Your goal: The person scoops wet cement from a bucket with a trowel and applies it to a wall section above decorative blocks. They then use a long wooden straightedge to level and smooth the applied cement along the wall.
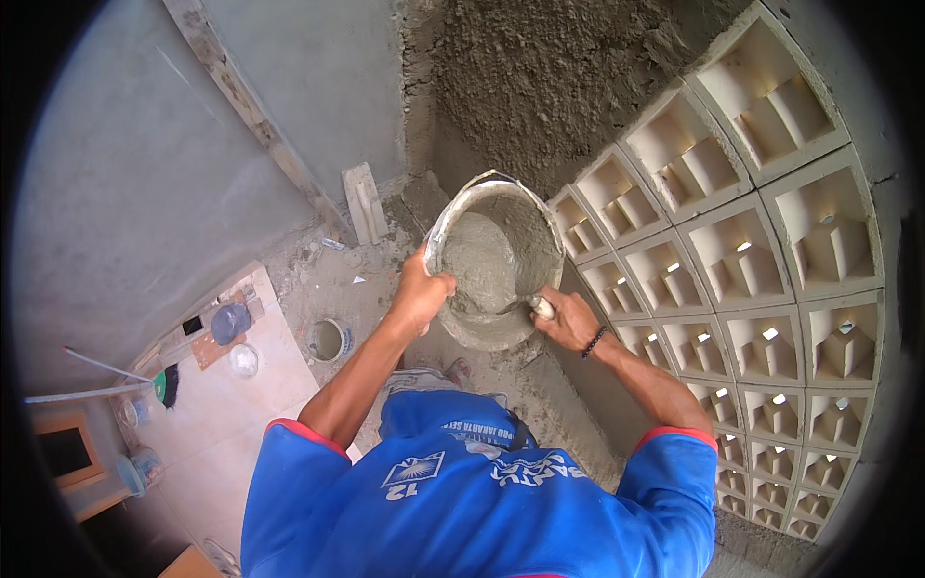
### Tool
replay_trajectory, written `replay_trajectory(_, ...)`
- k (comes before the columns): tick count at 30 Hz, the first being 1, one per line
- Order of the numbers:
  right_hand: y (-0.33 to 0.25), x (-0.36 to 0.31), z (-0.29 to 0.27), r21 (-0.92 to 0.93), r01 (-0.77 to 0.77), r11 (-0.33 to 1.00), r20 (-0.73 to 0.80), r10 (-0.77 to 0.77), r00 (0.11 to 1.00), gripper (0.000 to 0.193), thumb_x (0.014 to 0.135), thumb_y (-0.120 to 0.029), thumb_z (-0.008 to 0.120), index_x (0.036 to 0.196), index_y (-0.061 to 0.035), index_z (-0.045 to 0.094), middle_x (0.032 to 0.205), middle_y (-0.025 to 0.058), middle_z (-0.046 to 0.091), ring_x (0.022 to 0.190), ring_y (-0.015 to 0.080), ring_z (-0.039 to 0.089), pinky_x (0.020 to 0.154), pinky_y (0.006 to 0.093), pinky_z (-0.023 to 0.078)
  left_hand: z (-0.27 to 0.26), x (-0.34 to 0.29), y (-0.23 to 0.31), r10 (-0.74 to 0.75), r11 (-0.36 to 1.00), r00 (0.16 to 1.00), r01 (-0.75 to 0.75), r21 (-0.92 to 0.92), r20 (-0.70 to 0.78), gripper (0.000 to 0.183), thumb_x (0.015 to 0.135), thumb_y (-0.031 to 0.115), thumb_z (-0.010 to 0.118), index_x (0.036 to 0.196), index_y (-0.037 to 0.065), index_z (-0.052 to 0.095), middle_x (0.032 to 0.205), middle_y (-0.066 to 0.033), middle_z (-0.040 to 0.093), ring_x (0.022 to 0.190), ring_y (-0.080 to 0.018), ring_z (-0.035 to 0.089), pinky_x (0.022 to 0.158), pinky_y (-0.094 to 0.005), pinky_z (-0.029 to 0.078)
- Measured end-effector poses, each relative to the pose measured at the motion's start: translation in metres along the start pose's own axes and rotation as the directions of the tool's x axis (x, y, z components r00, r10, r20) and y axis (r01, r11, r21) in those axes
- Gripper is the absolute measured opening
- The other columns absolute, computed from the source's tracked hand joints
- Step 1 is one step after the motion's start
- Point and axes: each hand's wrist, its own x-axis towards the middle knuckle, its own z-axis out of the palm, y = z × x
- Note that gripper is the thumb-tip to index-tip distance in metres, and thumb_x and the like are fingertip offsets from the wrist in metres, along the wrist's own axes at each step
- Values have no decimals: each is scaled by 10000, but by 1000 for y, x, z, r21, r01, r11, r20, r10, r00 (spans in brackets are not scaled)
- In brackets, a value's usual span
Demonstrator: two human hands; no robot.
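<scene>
Bucket (pixel 443 223) of wet grey mortar (pixel 482 258) is at the person's 12 o'clock, its base hidden. Left hand (pixel 421 294) clamps the rim at 9 o'clock; right hand (pixel 570 323) is closed around a pale tool handle (pixel 542 307) at 4 o'clock. A hard push with the tool, or a slip of that lone rim grip, could tip everything and slop mortar out

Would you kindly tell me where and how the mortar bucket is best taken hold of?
Probably by its left rim, coming from the person's left, where the left hand already has its grip: the mortar bucket is tilted, its round mouth facing the camera, so that rim is easily reached. The lower right looks less convenient, since the right hand holds a pale tool handle there.
</scene>
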Motion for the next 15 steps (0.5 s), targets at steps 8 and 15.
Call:
replay_trajectory(8,-42,24,-62,-140,17,990,-7,-18,1000,293,766,-193,654,996,-24,587,732,233,642,744,430,633,699,504,499,-33,15,7,-54,998,998,54,-15,-27,666,714,-138,477,1369,-23,437,1128,-146,613,930,-190,587,777,-302,480)
replay_trajectory(15,-145,29,-174,-100,163,982,93,-154,984,400,776,-208,749,1042,-28,510,864,192,660,798,354,654,699,442,492,-71,19,9,-16,1000,994,15,-13,-106,672,706,-141,472,1366,-22,437,1119,-138,614,905,-189,585,771,-300,477)
